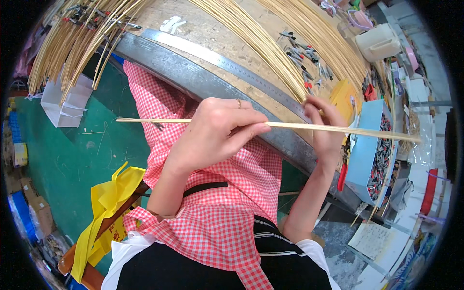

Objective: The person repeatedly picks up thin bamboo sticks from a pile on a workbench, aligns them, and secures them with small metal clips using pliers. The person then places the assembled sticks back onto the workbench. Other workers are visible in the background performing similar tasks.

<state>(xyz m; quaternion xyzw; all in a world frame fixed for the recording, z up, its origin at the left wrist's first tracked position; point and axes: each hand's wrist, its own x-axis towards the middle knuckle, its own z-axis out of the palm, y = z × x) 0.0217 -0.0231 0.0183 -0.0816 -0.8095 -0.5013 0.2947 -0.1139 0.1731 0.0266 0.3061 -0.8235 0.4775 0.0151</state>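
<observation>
Pale strip (357, 130), a blur toward its right tip, possibly several strands.

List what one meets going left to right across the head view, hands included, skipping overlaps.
White translucent bin, left hand, right hand, light-blue box, red strip.

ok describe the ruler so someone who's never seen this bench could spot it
Find the pale wooden tabletop and the dark-grey metal beam along it. Beside that beam lies the flat, silvery metal ruler. Its shine and fine markings set it apart from the thin, tan, wood-like sticks beyond.
</observation>
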